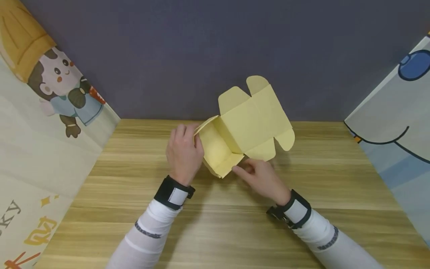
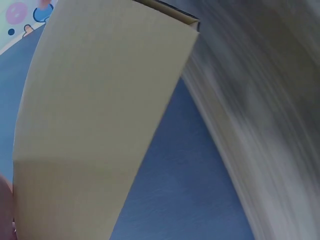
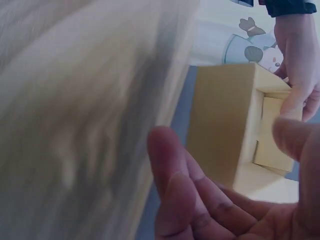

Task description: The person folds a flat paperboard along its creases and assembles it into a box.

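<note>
A pale yellow cardboard box (image 1: 212,145) is held up above the table, its inside facing up. Its lid (image 1: 256,119), with rounded tabs and side flaps, is folded back to the upper right. My left hand (image 1: 184,153) grips the box's left wall, thumb at the inner side. Beside the near right corner is my right hand (image 1: 262,177); the right wrist view shows its thumb (image 3: 292,135) apart from the loosely bent fingers (image 3: 175,185), nothing pinched between them. In the left wrist view, a broad outer cardboard face (image 2: 105,110) covers much of the picture.
Under the hands lies a wood-grain table (image 1: 134,194). A dark blue-grey panel (image 1: 168,59) rises at its back edge. Cartoon-printed cloths, one on the left (image 1: 40,149) and one on the right (image 1: 399,127), line the sides.
</note>
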Demonstrator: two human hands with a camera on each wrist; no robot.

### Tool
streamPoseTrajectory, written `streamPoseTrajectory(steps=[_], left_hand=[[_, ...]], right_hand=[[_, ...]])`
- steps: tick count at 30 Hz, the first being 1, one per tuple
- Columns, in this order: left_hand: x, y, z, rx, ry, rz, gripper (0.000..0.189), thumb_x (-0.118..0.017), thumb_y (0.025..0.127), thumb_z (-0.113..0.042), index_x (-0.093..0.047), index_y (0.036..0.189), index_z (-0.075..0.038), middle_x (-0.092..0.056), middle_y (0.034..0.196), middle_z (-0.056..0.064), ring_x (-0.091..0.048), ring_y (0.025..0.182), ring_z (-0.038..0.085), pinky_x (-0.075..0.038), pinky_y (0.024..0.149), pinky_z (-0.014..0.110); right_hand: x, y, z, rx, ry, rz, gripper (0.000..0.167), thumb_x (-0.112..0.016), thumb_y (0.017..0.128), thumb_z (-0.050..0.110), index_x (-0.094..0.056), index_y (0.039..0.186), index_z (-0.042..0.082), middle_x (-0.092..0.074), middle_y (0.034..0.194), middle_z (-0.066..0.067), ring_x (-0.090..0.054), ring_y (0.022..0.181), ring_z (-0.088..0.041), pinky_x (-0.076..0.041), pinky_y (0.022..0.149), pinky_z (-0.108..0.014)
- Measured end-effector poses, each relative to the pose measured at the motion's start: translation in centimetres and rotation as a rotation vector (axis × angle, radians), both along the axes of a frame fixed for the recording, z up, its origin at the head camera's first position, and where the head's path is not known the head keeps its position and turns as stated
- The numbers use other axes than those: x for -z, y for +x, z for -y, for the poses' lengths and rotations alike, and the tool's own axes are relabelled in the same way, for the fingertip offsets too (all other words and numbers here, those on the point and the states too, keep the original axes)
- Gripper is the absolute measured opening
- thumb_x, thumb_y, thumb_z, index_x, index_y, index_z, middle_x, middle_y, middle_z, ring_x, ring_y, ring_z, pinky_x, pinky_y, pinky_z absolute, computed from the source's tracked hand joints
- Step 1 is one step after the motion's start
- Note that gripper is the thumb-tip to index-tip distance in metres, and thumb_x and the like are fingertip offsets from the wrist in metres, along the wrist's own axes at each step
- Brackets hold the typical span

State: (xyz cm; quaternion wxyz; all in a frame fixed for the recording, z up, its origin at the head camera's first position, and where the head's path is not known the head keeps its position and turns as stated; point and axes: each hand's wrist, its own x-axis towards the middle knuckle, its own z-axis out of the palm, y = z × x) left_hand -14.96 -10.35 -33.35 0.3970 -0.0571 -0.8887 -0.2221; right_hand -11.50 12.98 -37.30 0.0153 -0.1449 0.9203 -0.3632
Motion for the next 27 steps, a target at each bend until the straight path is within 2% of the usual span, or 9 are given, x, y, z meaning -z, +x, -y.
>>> streamPoseTrajectory(steps=[3, 10, 12, 16, 19, 22, 27], left_hand=[[0.5, 0.1, -0.1, -0.011, -0.003, 0.02, 0.024, -0.059, 0.088, -0.009, -0.069, 0.109, -0.012, -0.059, 0.087, 0.007, -0.055, 0.076, 0.026, -0.049, 0.056, 0.037], [1.2, 0.8, -0.5, 0.004, -0.001, 0.091, 0.039, -0.056, 0.086, -0.009, -0.065, 0.123, -0.018, -0.051, 0.081, 0.005, -0.052, 0.07, 0.023, -0.044, 0.046, 0.035], [1.4, 1.2, -0.5, 0.022, 0.001, 0.129, 0.044, -0.057, 0.085, -0.009, -0.062, 0.127, -0.018, -0.051, 0.08, 0.005, -0.05, 0.065, 0.022, -0.042, 0.044, 0.034], [1.8, 1.8, -0.6, 0.077, 0.035, 0.229, 0.048, -0.058, 0.085, -0.015, -0.058, 0.133, -0.019, -0.054, 0.079, 0.003, -0.048, 0.058, 0.017, -0.039, 0.042, 0.029], [2.1, 2.1, -0.5, 0.132, 0.087, 0.303, 0.045, -0.058, 0.087, -0.022, -0.058, 0.132, -0.016, -0.055, 0.077, 0.0, -0.048, 0.058, 0.012, -0.037, 0.043, 0.027], [2.4, 2.4, -0.3, 0.19, 0.152, 0.364, 0.041, -0.056, 0.091, -0.026, -0.06, 0.13, -0.013, -0.056, 0.076, -0.002, -0.05, 0.06, 0.009, -0.04, 0.046, 0.026], [3.0, 2.7, 0.2, 0.265, 0.258, 0.452, 0.038, -0.054, 0.095, -0.029, -0.061, 0.127, -0.01, -0.061, 0.087, -0.003, -0.056, 0.061, 0.009, -0.047, 0.052, 0.025]], right_hand=[[0.6, -0.5, 0.2, 0.008, -0.06, 0.013, 0.04, -0.054, 0.091, 0.06, -0.061, 0.095, 0.021, -0.062, 0.064, -0.001, -0.054, 0.052, -0.013, -0.044, 0.048, -0.03], [0.5, -1.7, -0.1, 0.036, -0.281, 0.061, 0.031, -0.058, 0.097, 0.029, -0.055, 0.117, 0.005, -0.071, 0.083, -0.013, -0.07, 0.067, -0.03, -0.052, 0.051, -0.029], [0.2, -1.9, -0.4, 0.049, -0.302, 0.053, 0.031, -0.057, 0.097, 0.022, -0.054, 0.12, 0.002, -0.071, 0.088, -0.015, -0.07, 0.072, -0.03, -0.053, 0.053, -0.028], [-0.6, -2.3, -1.1, 0.082, -0.23, -0.006, 0.029, -0.054, 0.095, 0.017, -0.057, 0.12, 0.002, -0.07, 0.09, -0.012, -0.067, 0.07, -0.022, -0.052, 0.056, -0.026], [-1.1, -2.4, -1.6, 0.1, -0.124, -0.066, 0.019, -0.052, 0.093, 0.016, -0.062, 0.107, 0.006, -0.065, 0.08, -0.006, -0.057, 0.06, -0.015, -0.046, 0.052, -0.025], [-1.6, -2.3, -1.9, 0.104, -0.056, -0.1, 0.01, -0.052, 0.092, 0.016, -0.061, 0.092, 0.01, -0.057, 0.072, -0.002, -0.048, 0.054, -0.014, -0.04, 0.048, -0.026], [-1.8, -2.2, -2.1, 0.1, 0.002, -0.083, 0.012, -0.051, 0.093, 0.018, -0.058, 0.084, 0.012, -0.054, 0.069, -0.002, -0.047, 0.054, -0.016, -0.039, 0.047, -0.027]])
